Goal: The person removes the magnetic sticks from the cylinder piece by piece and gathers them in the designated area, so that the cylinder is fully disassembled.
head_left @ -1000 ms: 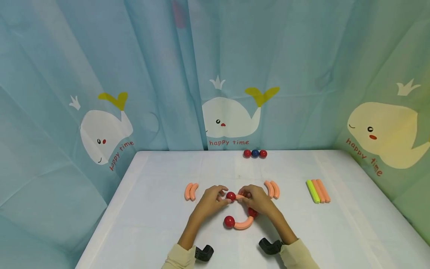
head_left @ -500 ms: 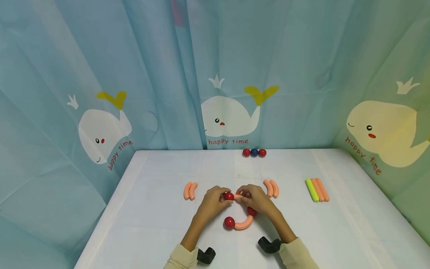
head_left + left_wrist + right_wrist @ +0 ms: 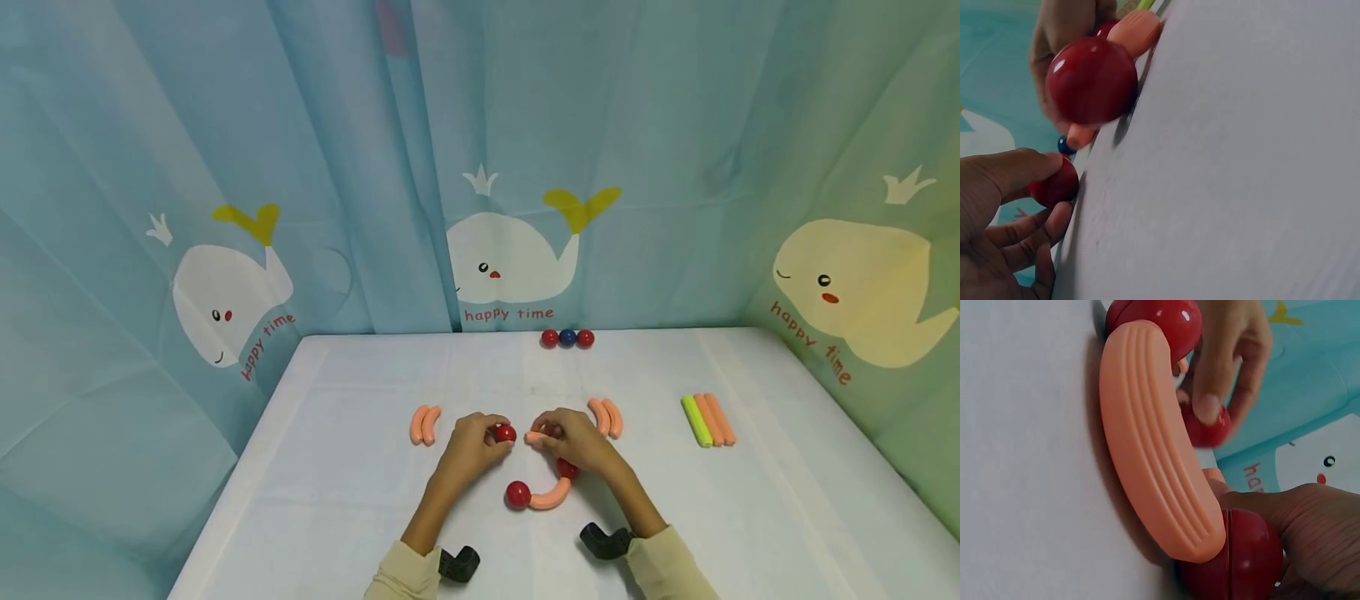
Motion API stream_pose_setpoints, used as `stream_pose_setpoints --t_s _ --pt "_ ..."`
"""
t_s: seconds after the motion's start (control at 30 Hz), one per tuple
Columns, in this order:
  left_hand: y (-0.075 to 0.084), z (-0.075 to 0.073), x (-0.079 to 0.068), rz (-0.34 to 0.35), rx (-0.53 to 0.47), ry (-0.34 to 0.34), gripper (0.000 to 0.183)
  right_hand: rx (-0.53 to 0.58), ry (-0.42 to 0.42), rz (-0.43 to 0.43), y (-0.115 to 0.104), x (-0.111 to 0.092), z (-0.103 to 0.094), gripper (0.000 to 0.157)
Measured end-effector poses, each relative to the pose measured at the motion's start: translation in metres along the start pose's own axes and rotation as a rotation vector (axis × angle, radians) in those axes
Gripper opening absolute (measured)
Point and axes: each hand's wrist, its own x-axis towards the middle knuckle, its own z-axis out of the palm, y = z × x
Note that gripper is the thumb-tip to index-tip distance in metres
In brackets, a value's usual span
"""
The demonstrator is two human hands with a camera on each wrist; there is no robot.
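Observation:
My left hand [image 3: 471, 443] pinches a red ball [image 3: 507, 433] between thumb and fingers; the left wrist view shows the same red ball [image 3: 1055, 187] in its grip. Across a small gap, my right hand [image 3: 576, 438] holds a short orange rod [image 3: 533, 437], its free tip pointing at that ball. Below the right hand sits a second red ball [image 3: 1250, 550], partly covered by the hand in the head view. From it a curved, grooved orange rod [image 3: 552, 496] bends round to a third red ball [image 3: 518, 494], forming an open arc on the white table.
Two curved orange rods [image 3: 425, 425] lie left of the hands, and another pair [image 3: 606, 417] lies just right. Farther right are a lime-green rod [image 3: 697, 421] and straight orange rods [image 3: 716, 419]. Red and blue balls [image 3: 567, 338] line the back edge, before a whale-print curtain [image 3: 510, 258].
My left hand has closed its grip on the red ball and drawn it left, off the orange rod's end. The right hand stays nearly in place; the arc has shifted slightly right.

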Motion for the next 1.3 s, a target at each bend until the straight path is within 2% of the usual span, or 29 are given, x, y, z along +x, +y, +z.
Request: stream_pose_setpoints --t_s 0.1,0.33,0.63,1.0,1.13,1.3 --pt "0.0 -0.001 0.0 -0.007 0.008 0.0 0.029 0.003 -0.004 0.025 0.002 -0.001 -0.002 0.01" --pt "0.0 0.001 0.0 -0.048 0.004 -0.035 0.031 0.005 -0.017 0.02 0.005 -0.002 -0.002 0.011" --pt "0.001 0.002 0.003 -0.012 0.006 0.0 0.03 0.011 -0.02 0.015 0.007 -0.002 -0.005 0.011" --pt "-0.001 0.004 0.003 -0.071 -0.016 0.014 0.028 0.024 -0.07 -0.001 0.007 -0.002 -0.006 0.01" --pt "-0.001 0.004 0.011 -0.097 -0.021 0.02 0.027 0.016 -0.076 -0.016 0.005 -0.003 -0.007 0.009" --pt "-0.005 0.005 0.033 -0.112 -0.007 0.03 0.027 0.01 -0.069 -0.055 0.005 -0.004 -0.009 0.009"
